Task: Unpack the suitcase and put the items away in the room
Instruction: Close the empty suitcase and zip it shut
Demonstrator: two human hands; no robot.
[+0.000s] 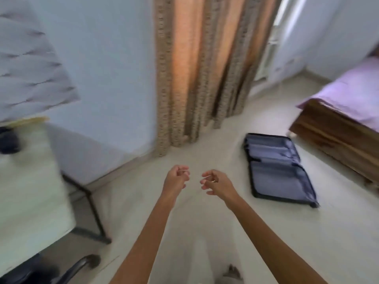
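A dark blue suitcase lies unzipped and flat on the pale floor to the right, both halves showing grey-blue lining with nothing visible inside. My left hand and my right hand are stretched out side by side over the bare floor, left of the suitcase. The fingers of both curl loosely inward and nothing is held in either. The whole picture is blurred by motion.
A pale table with dark metal legs stands at the left, a dark object on its far edge. Tan curtains hang ahead. A wooden bed with a lilac sheet stands at the right. A chair arm shows bottom left.
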